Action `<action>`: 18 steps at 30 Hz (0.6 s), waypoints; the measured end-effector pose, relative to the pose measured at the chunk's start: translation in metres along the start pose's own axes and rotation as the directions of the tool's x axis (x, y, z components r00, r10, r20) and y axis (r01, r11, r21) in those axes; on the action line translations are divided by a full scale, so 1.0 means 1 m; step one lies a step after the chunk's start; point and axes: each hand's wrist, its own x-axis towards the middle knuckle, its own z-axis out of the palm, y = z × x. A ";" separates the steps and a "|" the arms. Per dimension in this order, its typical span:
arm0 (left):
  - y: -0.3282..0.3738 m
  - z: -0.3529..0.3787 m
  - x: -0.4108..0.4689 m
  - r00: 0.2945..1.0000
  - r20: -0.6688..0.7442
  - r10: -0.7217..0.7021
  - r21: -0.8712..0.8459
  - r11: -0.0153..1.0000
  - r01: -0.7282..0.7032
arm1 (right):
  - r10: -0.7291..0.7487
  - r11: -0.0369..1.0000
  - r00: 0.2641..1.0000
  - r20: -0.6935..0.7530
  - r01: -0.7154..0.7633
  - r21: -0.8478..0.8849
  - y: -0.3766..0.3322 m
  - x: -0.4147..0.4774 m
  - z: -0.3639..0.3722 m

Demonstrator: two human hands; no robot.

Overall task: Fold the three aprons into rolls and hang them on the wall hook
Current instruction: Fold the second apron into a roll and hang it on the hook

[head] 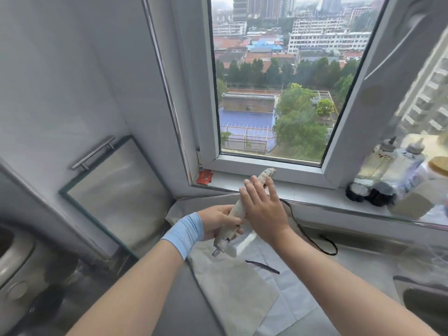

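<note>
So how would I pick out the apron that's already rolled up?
Find the window, then drop below its sill to the two hands. The left hand grips the lower end of a pale, tight roll slanting up toward the sill, with the right hand flat against it. Unlike the cloth spread flat beneath, it is a narrow stick shape.

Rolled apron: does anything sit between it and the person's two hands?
Nothing visible does. The left hand grips the rolled apron near its lower end, and the right hand lies flat against it. The wall hook is not in view.
</note>
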 end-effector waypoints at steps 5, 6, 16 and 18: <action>-0.009 0.023 -0.025 0.990 -0.109 -0.089 -0.077 0.994 0.081 | -0.080 0.996 0.987 -0.138 0.085 0.031 0.005 -0.001 0.001; -0.011 0.028 -0.032 0.985 -0.125 -0.120 -0.041 0.992 0.116 | -0.077 0.995 0.987 -0.139 0.084 0.044 0.005 -0.002 0.002; -0.006 0.024 -0.057 0.891 -0.431 0.139 0.255 0.967 -0.027 | 0.141 0.732 0.978 0.155 -0.209 0.649 -0.003 0.034 -0.048; -0.001 0.016 -0.059 0.878 -0.451 0.158 0.238 0.970 -0.052 | 0.216 0.603 0.941 0.262 -0.340 0.722 -0.006 0.048 -0.060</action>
